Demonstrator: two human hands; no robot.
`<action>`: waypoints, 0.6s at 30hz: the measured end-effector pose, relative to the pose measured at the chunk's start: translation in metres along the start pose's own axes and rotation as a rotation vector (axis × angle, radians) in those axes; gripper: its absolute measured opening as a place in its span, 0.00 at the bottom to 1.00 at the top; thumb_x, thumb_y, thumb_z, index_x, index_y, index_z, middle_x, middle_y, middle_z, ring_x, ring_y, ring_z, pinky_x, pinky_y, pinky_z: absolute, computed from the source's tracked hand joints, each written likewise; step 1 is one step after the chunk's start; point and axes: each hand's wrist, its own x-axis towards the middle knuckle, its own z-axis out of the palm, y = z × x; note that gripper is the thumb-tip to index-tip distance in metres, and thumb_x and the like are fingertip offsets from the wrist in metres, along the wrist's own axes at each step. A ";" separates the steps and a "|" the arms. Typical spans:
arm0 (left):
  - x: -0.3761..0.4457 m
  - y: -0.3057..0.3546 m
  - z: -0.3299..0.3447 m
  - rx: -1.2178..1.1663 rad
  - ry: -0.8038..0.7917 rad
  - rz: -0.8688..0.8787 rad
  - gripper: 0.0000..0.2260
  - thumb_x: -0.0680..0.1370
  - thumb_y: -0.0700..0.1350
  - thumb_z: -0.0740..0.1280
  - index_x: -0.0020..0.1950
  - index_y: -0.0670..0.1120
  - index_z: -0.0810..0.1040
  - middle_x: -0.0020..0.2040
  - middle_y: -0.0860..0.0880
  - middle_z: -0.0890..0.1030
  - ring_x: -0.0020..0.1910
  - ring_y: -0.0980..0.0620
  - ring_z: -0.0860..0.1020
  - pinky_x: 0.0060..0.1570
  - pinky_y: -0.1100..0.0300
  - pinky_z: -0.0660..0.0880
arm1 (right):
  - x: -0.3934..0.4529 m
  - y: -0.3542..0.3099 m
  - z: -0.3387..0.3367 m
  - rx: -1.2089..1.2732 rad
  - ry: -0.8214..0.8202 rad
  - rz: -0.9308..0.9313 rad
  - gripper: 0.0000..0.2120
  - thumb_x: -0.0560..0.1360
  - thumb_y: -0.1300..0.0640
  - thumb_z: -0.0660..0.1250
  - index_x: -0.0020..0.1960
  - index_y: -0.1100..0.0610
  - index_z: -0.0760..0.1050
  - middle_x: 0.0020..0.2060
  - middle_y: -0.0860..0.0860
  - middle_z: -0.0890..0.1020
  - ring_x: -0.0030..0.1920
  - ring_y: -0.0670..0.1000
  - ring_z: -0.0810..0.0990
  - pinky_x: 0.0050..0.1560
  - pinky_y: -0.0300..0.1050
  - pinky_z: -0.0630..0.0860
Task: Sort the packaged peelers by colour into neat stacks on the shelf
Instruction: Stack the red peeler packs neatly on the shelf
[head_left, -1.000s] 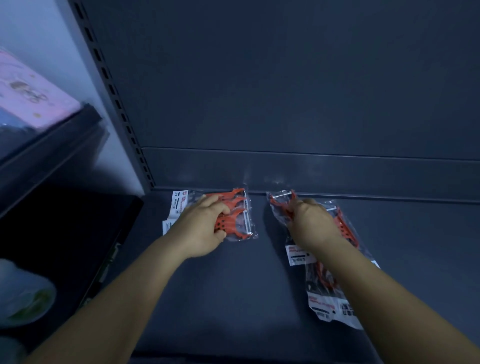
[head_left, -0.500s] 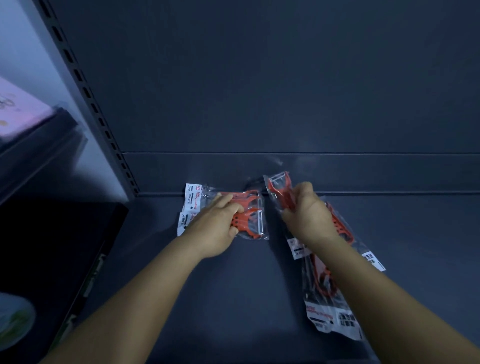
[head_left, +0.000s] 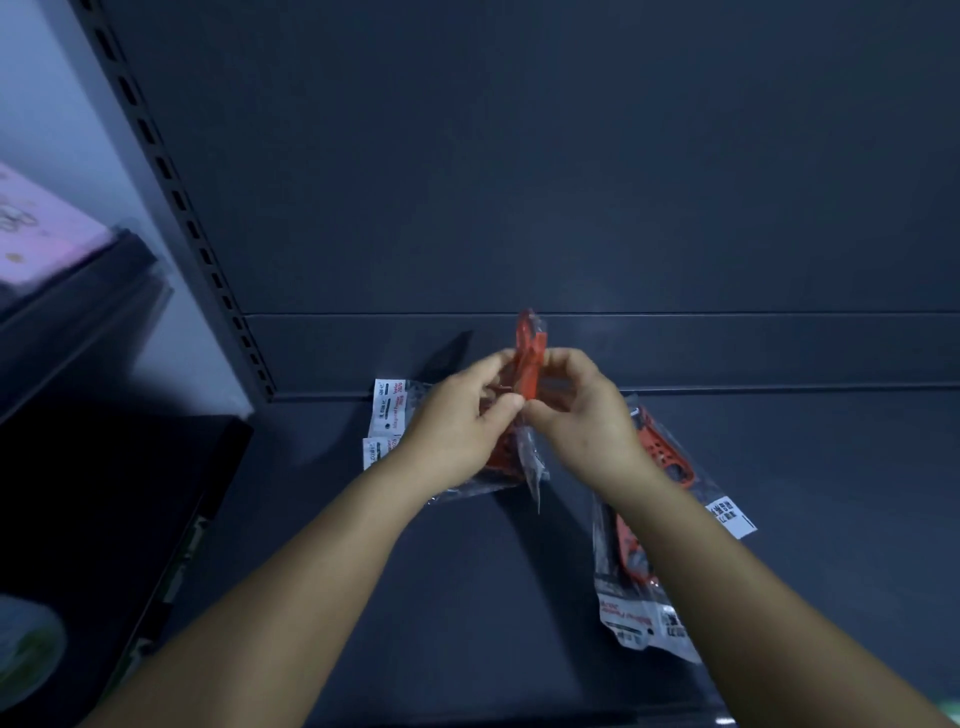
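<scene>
An orange packaged peeler (head_left: 530, 348) stands upright above the dark shelf (head_left: 467, 597), pinched from both sides. My left hand (head_left: 457, 421) grips its left edge and my right hand (head_left: 582, 415) its right edge. Beneath my left hand lies a stack of orange packaged peelers (head_left: 387, 426) with white label ends pointing left. To the right, partly under my right forearm, two more orange packaged peelers lie loose: one (head_left: 670, 457) near the wrist, another (head_left: 634, 587) closer to the shelf's front.
A slotted metal upright (head_left: 176, 208) borders the shelf at the left, with the dark back panel (head_left: 571, 156) behind. Left of the upright sit a pink box (head_left: 47, 228) on a higher shelf and a pale round object (head_left: 26, 649) low down.
My right hand lifted one peeler pack off the right pile and carried it leftward and up. My left hand rose from the left stack and took hold of the same pack.
</scene>
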 end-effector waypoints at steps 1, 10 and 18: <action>-0.002 0.002 0.000 -0.027 0.012 0.003 0.19 0.77 0.42 0.65 0.66 0.54 0.72 0.53 0.56 0.81 0.53 0.56 0.80 0.59 0.55 0.75 | -0.002 0.000 0.000 0.013 0.001 0.003 0.15 0.71 0.68 0.69 0.51 0.50 0.75 0.48 0.46 0.84 0.51 0.44 0.82 0.55 0.42 0.78; -0.022 0.007 -0.029 0.763 -0.078 0.123 0.16 0.77 0.47 0.62 0.65 0.49 0.71 0.53 0.48 0.75 0.53 0.48 0.74 0.52 0.52 0.74 | -0.021 0.002 -0.009 0.095 -0.005 0.096 0.20 0.75 0.70 0.60 0.60 0.49 0.71 0.48 0.47 0.83 0.44 0.41 0.81 0.43 0.28 0.74; -0.038 -0.011 -0.008 1.142 -0.307 0.134 0.20 0.80 0.43 0.57 0.72 0.44 0.63 0.62 0.44 0.70 0.62 0.44 0.68 0.58 0.52 0.70 | -0.041 0.021 0.001 -0.531 -0.109 0.105 0.19 0.73 0.63 0.62 0.64 0.54 0.74 0.52 0.51 0.82 0.51 0.51 0.81 0.53 0.38 0.74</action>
